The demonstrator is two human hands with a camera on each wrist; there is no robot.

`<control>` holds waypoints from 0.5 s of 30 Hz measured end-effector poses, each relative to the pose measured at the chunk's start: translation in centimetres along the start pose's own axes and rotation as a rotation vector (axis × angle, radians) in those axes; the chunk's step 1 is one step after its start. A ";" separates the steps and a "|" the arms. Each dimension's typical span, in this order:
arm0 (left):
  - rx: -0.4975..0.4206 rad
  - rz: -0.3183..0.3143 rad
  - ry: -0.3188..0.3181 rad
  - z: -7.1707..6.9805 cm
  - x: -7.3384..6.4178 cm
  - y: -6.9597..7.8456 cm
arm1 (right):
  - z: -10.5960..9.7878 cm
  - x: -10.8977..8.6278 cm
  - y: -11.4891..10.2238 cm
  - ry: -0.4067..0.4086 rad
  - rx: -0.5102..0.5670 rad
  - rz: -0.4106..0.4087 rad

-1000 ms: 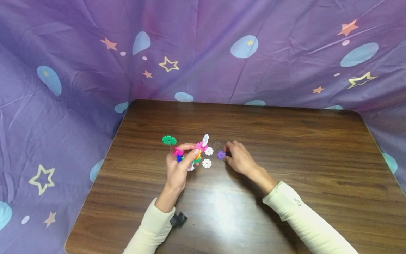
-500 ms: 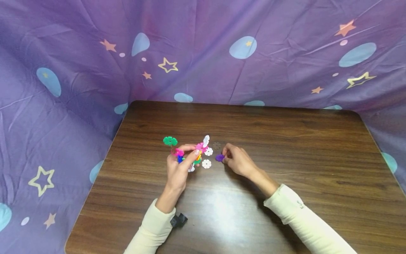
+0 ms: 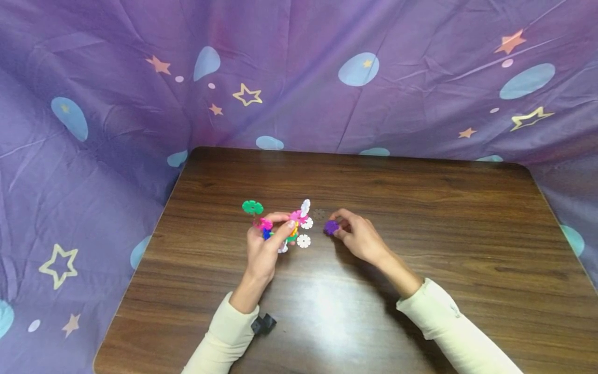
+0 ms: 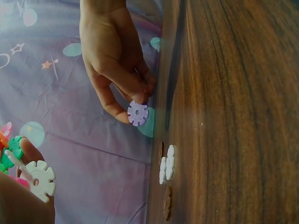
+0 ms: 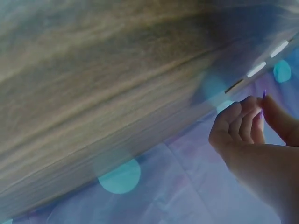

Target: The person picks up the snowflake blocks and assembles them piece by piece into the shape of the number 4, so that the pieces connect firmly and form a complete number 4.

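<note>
My left hand (image 3: 263,252) grips a built-up piece made of slotted plastic discs in several colours. A green disc (image 3: 252,206) stands out at its far left end and a white disc (image 3: 306,207) at its upper right; fingers hide part of the middle. Between thumb and fingertips, my right hand (image 3: 363,240) pinches a purple slotted disc (image 3: 331,227). The left wrist view shows this purple disc (image 4: 132,117) held up off the table, its face turned to that camera. From the right wrist view only a thin purple edge is visible at the fingertips.
Two loose white discs (image 3: 303,241) lie flat on the wooden table (image 3: 420,208) between the hands. A brown disc (image 3: 319,213), hard to tell from the wood, lies just beyond them. A black object (image 3: 263,324) sits by the left cuff. Purple curtains hang behind the table.
The purple disc lay flat by the right fingertips, then tipped up; now the right hand has lifted it and shifted slightly right. The left hand and its piece have hardly moved.
</note>
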State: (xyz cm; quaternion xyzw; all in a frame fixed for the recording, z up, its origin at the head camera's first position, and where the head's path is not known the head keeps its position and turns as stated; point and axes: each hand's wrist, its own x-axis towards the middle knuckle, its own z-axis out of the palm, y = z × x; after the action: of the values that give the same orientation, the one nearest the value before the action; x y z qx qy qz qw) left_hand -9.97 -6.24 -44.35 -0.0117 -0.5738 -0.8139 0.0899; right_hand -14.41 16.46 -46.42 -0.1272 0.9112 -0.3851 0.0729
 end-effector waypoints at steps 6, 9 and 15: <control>-0.009 0.002 0.002 0.1 -0.1 -0.1 | -0.7 -0.6 -0.7 0.062 0.010 -0.010; -0.019 0.004 0.003 0.1 -0.1 -0.1 | -1.0 -0.9 -1.2 0.085 0.024 -0.017; -0.024 0.001 0.004 0.1 -0.2 -0.2 | -1.7 -1.5 -2.3 0.119 0.061 -0.053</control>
State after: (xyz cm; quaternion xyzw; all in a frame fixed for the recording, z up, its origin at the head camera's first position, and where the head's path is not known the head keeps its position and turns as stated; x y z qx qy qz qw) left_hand -9.85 -6.07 -44.54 -0.0116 -0.5637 -0.8209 0.0914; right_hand -13.01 16.51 -43.56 -0.1257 0.8981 -0.4212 0.0121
